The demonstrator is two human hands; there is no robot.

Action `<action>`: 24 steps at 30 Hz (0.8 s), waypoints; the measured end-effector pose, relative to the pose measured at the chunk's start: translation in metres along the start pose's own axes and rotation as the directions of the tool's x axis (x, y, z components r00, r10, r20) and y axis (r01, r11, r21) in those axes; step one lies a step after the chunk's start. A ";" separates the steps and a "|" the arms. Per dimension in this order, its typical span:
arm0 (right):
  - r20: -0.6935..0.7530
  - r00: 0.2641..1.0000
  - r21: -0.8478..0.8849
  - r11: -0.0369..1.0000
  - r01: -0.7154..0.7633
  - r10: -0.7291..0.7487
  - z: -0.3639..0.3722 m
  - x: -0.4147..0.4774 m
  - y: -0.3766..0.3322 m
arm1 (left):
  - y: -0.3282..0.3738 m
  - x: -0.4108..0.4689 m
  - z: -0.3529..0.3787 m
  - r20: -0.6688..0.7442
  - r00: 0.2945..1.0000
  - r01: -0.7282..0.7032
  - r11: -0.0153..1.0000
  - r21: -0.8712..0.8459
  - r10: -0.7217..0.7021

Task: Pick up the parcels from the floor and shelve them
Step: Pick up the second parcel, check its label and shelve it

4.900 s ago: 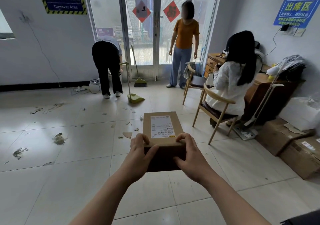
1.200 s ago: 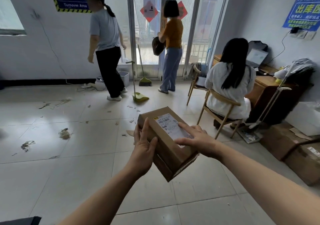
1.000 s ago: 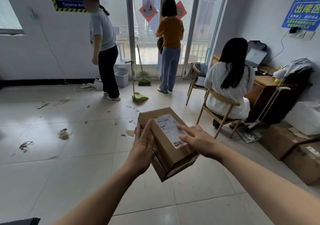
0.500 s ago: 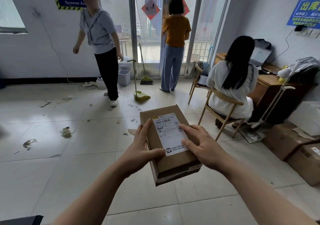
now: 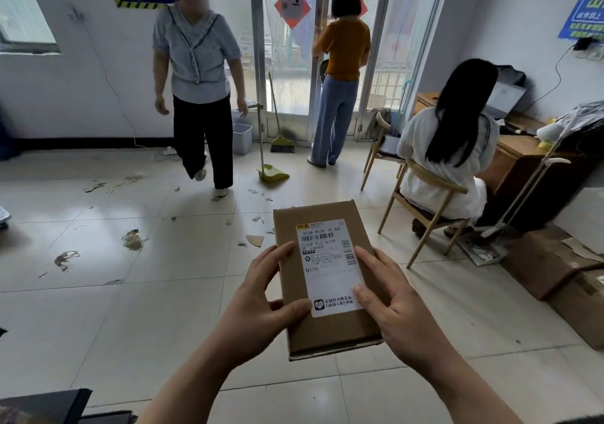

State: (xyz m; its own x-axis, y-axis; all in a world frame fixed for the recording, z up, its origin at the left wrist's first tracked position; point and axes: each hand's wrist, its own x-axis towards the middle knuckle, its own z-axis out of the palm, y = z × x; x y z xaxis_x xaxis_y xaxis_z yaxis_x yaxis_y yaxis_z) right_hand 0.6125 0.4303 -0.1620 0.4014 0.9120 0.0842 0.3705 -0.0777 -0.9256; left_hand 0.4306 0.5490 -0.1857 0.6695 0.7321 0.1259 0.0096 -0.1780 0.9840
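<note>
Two hands hold one cardboard parcel [image 5: 322, 280] above the tiled floor [image 5: 98, 309]. The left hand [image 5: 258, 306] curls round its left edge, thumb lying across the top; the right hand [image 5: 392, 306] grips the right edge, thumb on the white shipping label [image 5: 328, 266]. That label bears barcodes and the code N178. The box is plain brown, flat and oblong, its long side pointing away. Farther right, larger cardboard boxes [image 5: 562, 270] sit on the floor. Beyond, paper scraps [image 5: 132, 239] litter the tiles, and a green dustpan [image 5: 273, 172] stands near a small grey bin [image 5: 242, 137], contents unseen, by the glass doors [image 5: 294, 64].
</note>
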 end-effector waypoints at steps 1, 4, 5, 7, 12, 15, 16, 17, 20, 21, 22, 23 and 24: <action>0.000 1.000 0.005 1.000 -0.004 0.004 0.001 -0.001 0.001 | -0.002 -0.002 0.000 -0.002 1.000 -0.001 1.000 -0.001 0.001; -0.002 1.000 0.016 1.000 -0.010 0.010 0.004 -0.004 0.000 | -0.004 -0.006 -0.002 -0.010 1.000 -0.005 1.000 0.004 0.005; 0.000 1.000 0.018 1.000 -0.009 0.009 0.005 -0.005 0.000 | -0.004 -0.007 -0.003 -0.017 1.000 -0.005 1.000 0.008 0.005; 0.013 1.000 0.023 1.000 -0.005 0.005 0.008 -0.004 0.000 | -0.005 -0.009 -0.005 -0.031 1.000 0.000 1.000 0.004 0.000; 0.068 0.998 0.004 1.000 0.015 -0.016 0.019 0.003 0.003 | -0.008 -0.018 -0.013 -0.096 0.995 0.012 1.000 -0.010 -0.013; 0.115 0.992 0.012 0.999 0.045 -0.046 0.027 0.011 0.004 | -0.008 -0.027 -0.020 -0.139 0.990 0.029 1.000 -0.006 -0.030; 0.135 0.989 0.018 0.998 0.064 -0.066 0.030 0.014 0.003 | -0.007 -0.031 -0.022 -0.164 0.986 0.036 0.999 0.005 -0.035; 0.159 0.984 0.026 0.996 0.082 -0.085 0.033 0.017 0.003 | -0.006 -0.035 -0.025 -0.195 0.980 0.041 0.999 0.020 -0.037; 0.247 0.958 0.051 0.990 0.135 -0.143 0.044 0.030 0.001 | -0.004 -0.048 -0.030 -0.299 0.953 0.062 0.997 0.052 -0.044; 0.283 0.945 0.055 0.986 0.157 -0.167 0.048 0.035 0.000 | -0.004 -0.054 -0.032 -0.341 0.939 0.073 0.996 0.055 -0.050; 0.322 0.928 0.060 0.982 0.177 -0.187 0.052 0.040 -0.001 | -0.003 -0.059 -0.032 -0.383 0.922 0.087 0.995 0.058 -0.058; 0.359 0.911 0.069 0.979 0.193 -0.204 0.056 0.044 -0.003 | -0.001 -0.066 -0.033 -0.425 0.903 0.100 0.993 0.062 -0.064; 0.395 0.891 0.079 0.975 0.208 -0.222 0.061 0.048 -0.005 | 0.001 -0.073 -0.032 -0.467 0.881 0.113 0.992 0.063 -0.071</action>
State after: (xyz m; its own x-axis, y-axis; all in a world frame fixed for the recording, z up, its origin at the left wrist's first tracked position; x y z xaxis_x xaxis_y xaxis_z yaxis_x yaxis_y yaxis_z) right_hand 0.5787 0.4986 -0.1758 -0.0556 0.9893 0.1349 0.3785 0.1459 -0.9140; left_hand 0.3580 0.5166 -0.1898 0.2422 0.9650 0.1001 0.1324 -0.1351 0.9819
